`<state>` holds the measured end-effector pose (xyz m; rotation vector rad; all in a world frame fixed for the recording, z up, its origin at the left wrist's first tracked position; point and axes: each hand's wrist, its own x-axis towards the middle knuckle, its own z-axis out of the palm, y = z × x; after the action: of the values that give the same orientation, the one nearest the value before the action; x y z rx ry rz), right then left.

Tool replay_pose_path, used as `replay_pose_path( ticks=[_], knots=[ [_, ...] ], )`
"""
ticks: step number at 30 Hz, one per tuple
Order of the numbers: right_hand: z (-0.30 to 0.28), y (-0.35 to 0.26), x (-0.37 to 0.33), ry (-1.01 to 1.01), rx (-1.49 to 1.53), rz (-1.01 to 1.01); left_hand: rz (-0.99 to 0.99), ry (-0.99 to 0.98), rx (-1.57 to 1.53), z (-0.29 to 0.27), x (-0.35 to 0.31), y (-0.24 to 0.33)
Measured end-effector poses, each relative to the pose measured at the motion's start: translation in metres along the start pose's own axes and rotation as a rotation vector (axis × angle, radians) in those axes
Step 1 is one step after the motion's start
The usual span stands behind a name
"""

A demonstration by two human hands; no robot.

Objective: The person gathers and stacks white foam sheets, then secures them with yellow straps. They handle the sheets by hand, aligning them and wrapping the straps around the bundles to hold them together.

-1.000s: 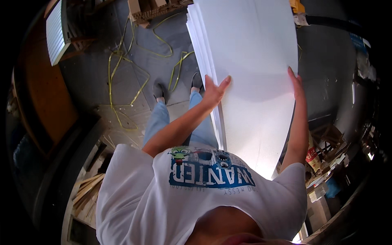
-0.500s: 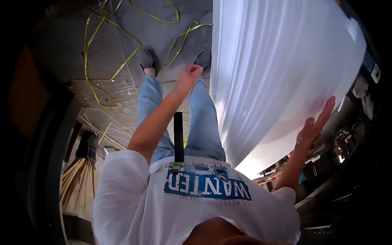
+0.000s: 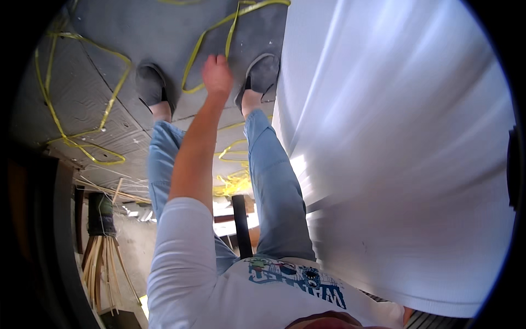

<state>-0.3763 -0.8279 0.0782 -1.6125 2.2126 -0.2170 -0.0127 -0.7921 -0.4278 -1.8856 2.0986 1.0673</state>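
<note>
My left hand (image 3: 217, 77) is held out low in front of me, between my two grey shoes in the picture, with its fingers curled closed. Whether anything is inside the fingers is hidden. Behind that hand, a loop of yellow strap (image 3: 198, 52) lies on the floor; I cannot make out any contact. A large white sheet (image 3: 394, 164), smooth with soft streaks of light, fills the right side and stands close beside my right leg. My right hand is out of sight, with only the sleeve at the lower right showing near the sheet's lower edge.
More yellow strap (image 3: 112, 104) lies in loops on the grey floor (image 3: 148, 27) at the left. A bundle of thin wooden sticks (image 3: 104, 263) with a dark binding stands at the lower left. A yellow tangled heap (image 3: 235, 182) lies behind my legs.
The white sheet has swung nearer and covers more of the right side. My right hand, open against it before, has gone from view. My left hand has moved left and farther out.
</note>
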Motion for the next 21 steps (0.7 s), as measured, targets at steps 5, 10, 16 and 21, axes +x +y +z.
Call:
replay_pose_path(
  ticks=[5, 10, 16, 21],
  knots=[
    [-0.038, -0.017, -0.044, 0.142, -0.008, 0.026, -0.574, -0.251, -1.217, -0.111, -0.059, 0.058],
    [-0.059, -0.023, -0.053, 0.244, -0.217, -0.037, -0.322, -0.319, -1.379, -0.346, -0.107, 0.189],
    [-0.093, -0.032, -0.058, 0.339, -0.118, 0.138, 0.289, -0.65, -1.213, -0.505, -0.152, 0.387],
    [-0.088, -0.027, -0.073, 0.312, -0.03, 0.175, 0.428, -0.824, -0.703, -0.491, -0.188, 0.448]
  ],
)
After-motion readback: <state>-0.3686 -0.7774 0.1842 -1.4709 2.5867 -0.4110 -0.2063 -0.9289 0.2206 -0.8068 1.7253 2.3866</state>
